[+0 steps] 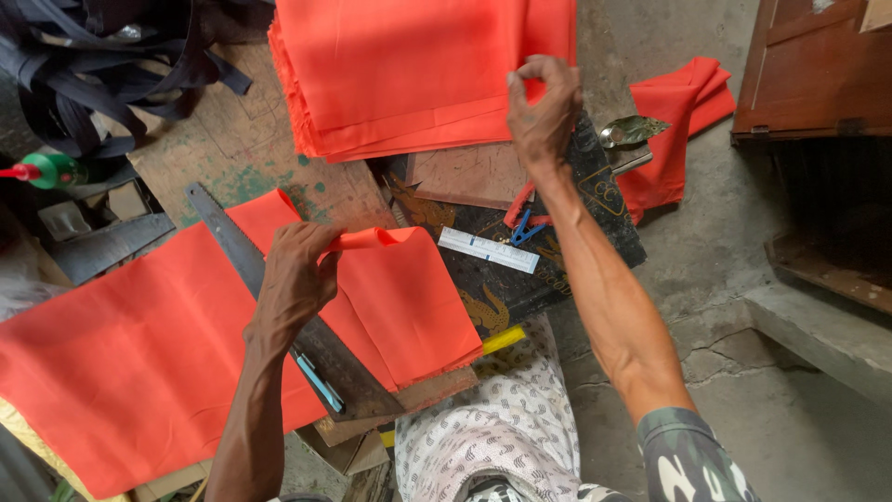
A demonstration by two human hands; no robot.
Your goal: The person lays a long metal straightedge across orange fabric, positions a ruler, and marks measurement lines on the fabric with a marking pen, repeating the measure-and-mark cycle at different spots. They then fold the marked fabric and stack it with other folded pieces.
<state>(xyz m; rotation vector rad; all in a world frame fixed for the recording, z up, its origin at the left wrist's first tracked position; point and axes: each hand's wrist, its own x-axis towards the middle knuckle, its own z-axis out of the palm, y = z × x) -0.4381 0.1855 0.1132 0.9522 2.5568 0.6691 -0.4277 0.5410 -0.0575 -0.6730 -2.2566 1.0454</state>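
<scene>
Patterned lap [502,437] cut off below, left hand [295,279] pinching folded orange cloth [390,288], right hand [544,112] pinching stack's [409,74] top sheet

Left hand [295,279] pinches folded orange cloth [409,297]; right hand [544,112] touches the orange stack [409,74].

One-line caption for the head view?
Left hand pinches folded orange cloth; right hand grips stacked orange fabric.

Bare board [251,149] between the cloth stack [409,74] and ruler [279,297] lies open; straps [102,56] crowd its left.
</scene>
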